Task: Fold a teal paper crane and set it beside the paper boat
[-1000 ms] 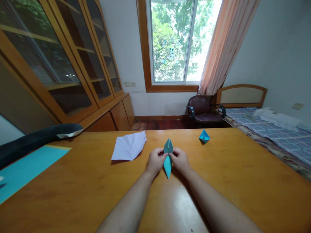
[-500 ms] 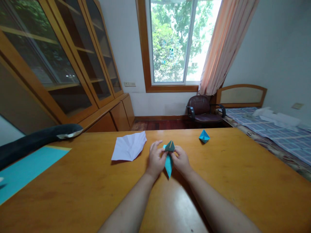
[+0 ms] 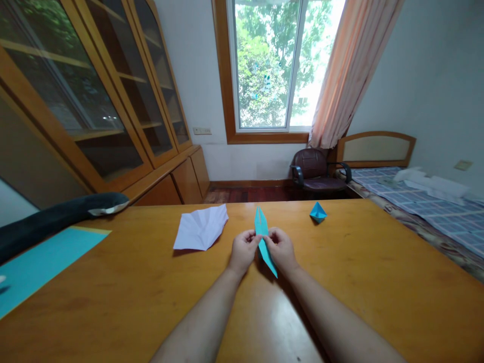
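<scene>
A folded turquoise origami paper (image 3: 268, 258) is held just above the table, long and narrow, with a split point at its far end and a single point toward me. My left hand (image 3: 244, 248) pinches its left side near the middle. On the opposite side my right hand (image 3: 280, 248) is closed on it as well, thumbs almost meeting across the fold. The fingers under the paper are partly hidden. To the right, apart from both hands, a small blue folded paper piece (image 3: 318, 213) stands on the table. A creased white sheet (image 3: 200, 229) lies left of my hands.
The wooden table (image 3: 124, 292) spreads out around my arms. At its left lie a turquoise sheet with a yellow edge (image 3: 45, 264) and a long dark object (image 3: 56, 217). Beyond the table are a brown chair (image 3: 313, 169), a bed (image 3: 427, 201) and a glass-fronted cabinet (image 3: 139, 96).
The far flap of the turquoise paper, folded over before, now extends away from me as two long points. The near tip has swung right. My left fingers have closed in.
</scene>
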Tool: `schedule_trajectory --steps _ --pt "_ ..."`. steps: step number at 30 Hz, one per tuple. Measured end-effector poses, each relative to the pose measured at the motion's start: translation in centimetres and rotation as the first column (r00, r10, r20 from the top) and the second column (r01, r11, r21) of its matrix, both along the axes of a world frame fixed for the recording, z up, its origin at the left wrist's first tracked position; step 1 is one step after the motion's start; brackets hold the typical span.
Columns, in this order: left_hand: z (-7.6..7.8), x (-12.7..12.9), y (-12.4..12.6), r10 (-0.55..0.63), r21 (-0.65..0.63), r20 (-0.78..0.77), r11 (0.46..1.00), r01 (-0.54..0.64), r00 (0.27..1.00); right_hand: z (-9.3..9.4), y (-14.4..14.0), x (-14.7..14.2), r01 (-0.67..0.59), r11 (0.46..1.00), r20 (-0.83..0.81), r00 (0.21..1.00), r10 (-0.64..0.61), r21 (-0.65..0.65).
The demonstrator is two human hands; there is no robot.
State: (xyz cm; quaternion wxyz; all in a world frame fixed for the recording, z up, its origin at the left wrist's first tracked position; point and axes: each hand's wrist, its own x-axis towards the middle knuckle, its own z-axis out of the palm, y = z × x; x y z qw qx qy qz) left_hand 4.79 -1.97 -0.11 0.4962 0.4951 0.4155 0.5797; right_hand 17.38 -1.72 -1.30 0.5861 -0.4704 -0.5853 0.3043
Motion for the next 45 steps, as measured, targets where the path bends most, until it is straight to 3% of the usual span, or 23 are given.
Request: schedule_trajectory --steps 6,12,20,27,34,42,45 --pt "-0.3 0.1 -0.2 -0.042 -0.1 0.111 0.994 0.053 0.993 0.3 0.1 0.2 -0.109 0.994 -0.033 0.993 0.11 0.027" --pt "-0.6 -0.2 0.2 -0.07 -0.001 0.033 0.998 0.07 0.997 0.4 -0.2 -0.1 -0.241 0.969 -0.183 0.957 0.226 -0.061" --pt "-1.1 -0.1 0.5 0.027 -0.034 -0.023 0.999 -0.028 0.999 -0.1 0.5 0.2 -0.209 0.968 -0.28 0.946 0.164 -0.138" --pt "-0.5 0.1 0.0 -0.109 -0.089 0.111 0.989 0.119 0.988 -0.1 0.7 0.4 -0.189 0.959 -0.357 0.928 0.105 -0.209" --pt "-0.5 0.1 -0.4 -0.25 -0.202 0.167 0.938 0.281 0.954 0.1 0.8 0.6 -0.135 0.966 -0.437 0.899 0.026 -0.22" --pt "-1.2 0.2 -0.4 -0.321 -0.277 -0.003 0.91 0.308 0.947 -0.4 1.4 0.9 -0.045 0.961 -0.564 0.817 -0.122 -0.273" --pt "-1.3 0.1 -0.3 -0.354 -0.317 -0.065 0.894 0.317 0.933 -0.2 1.4 1.0 -0.062 0.957 -0.574 0.81 -0.118 -0.283"
